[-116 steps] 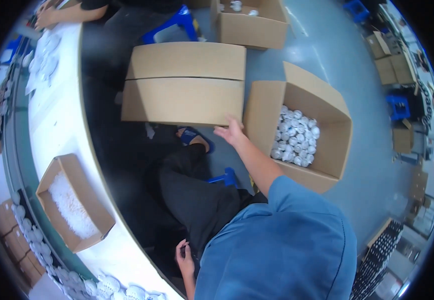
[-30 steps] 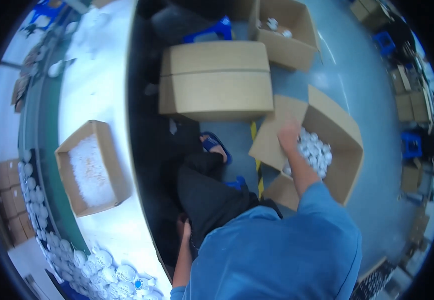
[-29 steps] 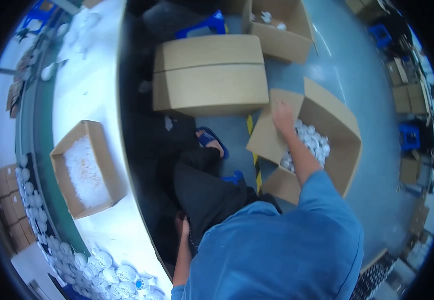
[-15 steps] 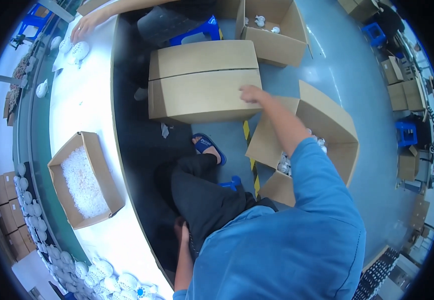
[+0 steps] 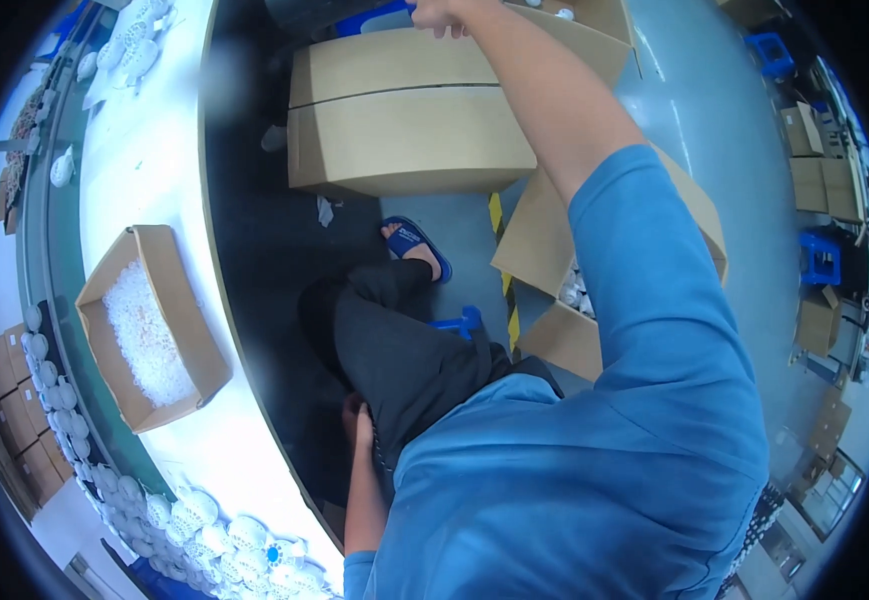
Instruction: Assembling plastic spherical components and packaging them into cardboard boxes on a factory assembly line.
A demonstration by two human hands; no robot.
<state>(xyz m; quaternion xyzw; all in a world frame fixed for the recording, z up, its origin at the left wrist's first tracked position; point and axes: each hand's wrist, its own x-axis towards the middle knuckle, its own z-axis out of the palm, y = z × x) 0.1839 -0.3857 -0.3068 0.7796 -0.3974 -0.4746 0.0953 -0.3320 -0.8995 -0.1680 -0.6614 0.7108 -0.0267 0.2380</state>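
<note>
My right arm stretches far forward, and my right hand (image 5: 441, 17) is at the top edge of the view, above the far side of a closed cardboard box (image 5: 404, 135). Its fingers are curled; whether they hold anything is hidden. My left hand (image 5: 358, 420) hangs low beside my thigh, its fingers mostly hidden behind the dark trousers. Right of the closed box, partly behind my arm, stands an open cardboard box (image 5: 542, 235) with several white round pieces (image 5: 576, 292) inside. Another open box (image 5: 594, 35) with white pieces stands beyond.
On the left, a white worktable (image 5: 179, 440) carries a cardboard tray (image 5: 212, 345) of small white pellets (image 5: 149, 335). White perforated pieces (image 5: 224, 550) crowd its near end; more lie at its far end. Black-yellow tape (image 5: 504, 260) marks the floor. Blue stools (image 5: 819, 258) and boxes stand far right.
My right hand has moved forward from above the closed box's right side to its far edge. The view has shifted forward, and the co-worker's hand has left it. My left hand stays low.
</note>
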